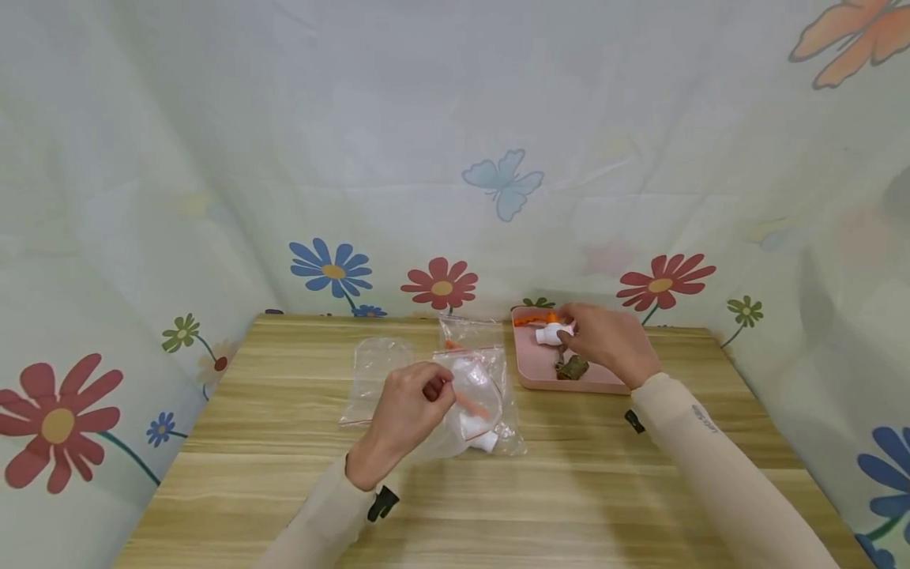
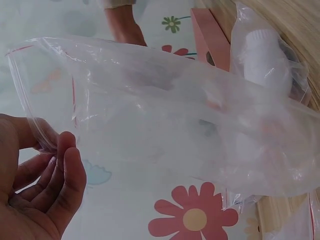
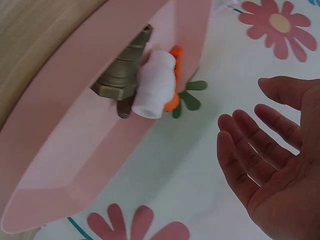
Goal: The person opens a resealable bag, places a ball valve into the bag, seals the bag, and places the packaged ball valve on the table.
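My left hand (image 1: 414, 407) pinches the zip edge of a clear plastic zip bag (image 2: 150, 110) between thumb and fingers. The bag hangs stretched out from the fingertips and looks empty. Over the pink tray (image 1: 569, 388) is my right hand (image 1: 600, 340), its fingers spread and relaxed with nothing in them in the right wrist view. Close by those fingers lies a white plastic pipe fitting (image 3: 156, 85) in the tray. An orange piece (image 3: 172, 102) shows behind it, and a brass-coloured metal fitting (image 3: 122, 70) lies beside it.
Under the held bag, another clear bag contains a white fitting (image 2: 265, 60). A further zip bag (image 1: 472, 328) with something orange lies behind. To the left, a flat clear bag (image 1: 380, 363) rests on the wooden table (image 1: 270, 411). A flower-printed curtain (image 1: 398, 158) hangs behind.
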Demonstrator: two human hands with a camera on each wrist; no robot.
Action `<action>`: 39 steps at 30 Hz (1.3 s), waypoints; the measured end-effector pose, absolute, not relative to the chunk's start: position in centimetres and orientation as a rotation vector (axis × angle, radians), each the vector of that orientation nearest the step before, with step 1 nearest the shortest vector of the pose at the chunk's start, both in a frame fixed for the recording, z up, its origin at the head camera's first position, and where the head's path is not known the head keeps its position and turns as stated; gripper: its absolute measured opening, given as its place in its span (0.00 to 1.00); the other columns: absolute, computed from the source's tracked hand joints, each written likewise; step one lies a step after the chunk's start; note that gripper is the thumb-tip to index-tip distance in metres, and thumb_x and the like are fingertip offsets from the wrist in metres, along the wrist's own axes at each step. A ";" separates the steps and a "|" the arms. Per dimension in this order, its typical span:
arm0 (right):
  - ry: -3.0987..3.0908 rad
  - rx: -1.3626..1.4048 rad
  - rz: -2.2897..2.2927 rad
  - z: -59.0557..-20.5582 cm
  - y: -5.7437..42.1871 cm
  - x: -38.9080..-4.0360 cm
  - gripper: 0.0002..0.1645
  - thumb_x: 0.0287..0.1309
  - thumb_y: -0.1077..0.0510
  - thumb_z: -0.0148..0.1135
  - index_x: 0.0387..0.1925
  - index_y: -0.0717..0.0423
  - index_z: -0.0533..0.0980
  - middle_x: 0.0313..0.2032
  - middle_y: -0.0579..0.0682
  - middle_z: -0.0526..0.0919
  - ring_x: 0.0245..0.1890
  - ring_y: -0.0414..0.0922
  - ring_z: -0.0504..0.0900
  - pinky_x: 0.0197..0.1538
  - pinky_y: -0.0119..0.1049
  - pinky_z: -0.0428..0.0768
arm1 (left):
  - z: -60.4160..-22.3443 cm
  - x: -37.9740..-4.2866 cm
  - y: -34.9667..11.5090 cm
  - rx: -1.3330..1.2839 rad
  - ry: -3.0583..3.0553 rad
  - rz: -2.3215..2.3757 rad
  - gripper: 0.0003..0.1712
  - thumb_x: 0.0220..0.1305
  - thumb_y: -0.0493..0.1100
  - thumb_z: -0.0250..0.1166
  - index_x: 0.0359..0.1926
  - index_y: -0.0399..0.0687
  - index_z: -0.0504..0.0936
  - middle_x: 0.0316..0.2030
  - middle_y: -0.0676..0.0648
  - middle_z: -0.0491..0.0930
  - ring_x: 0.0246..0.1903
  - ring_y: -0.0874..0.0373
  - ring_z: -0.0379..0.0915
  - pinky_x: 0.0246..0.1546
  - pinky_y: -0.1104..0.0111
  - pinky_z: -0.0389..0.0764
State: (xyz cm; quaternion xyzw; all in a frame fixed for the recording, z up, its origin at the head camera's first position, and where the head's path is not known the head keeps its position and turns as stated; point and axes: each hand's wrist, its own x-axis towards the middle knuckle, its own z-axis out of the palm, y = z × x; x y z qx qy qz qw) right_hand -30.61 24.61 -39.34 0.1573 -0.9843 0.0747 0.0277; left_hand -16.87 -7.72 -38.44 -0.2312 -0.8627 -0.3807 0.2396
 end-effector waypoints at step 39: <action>-3.106 0.262 0.386 -48.0 23.1 -33.6 0.03 0.54 0.60 0.59 0.29 0.56 0.77 0.29 0.57 0.80 0.25 0.51 0.75 0.28 0.44 0.72 | -39.0 -16.9 -8.0 -0.609 -2.389 -1.023 0.04 0.53 0.30 0.68 0.29 0.43 0.84 0.22 0.51 0.81 0.21 0.67 0.72 0.24 0.78 0.76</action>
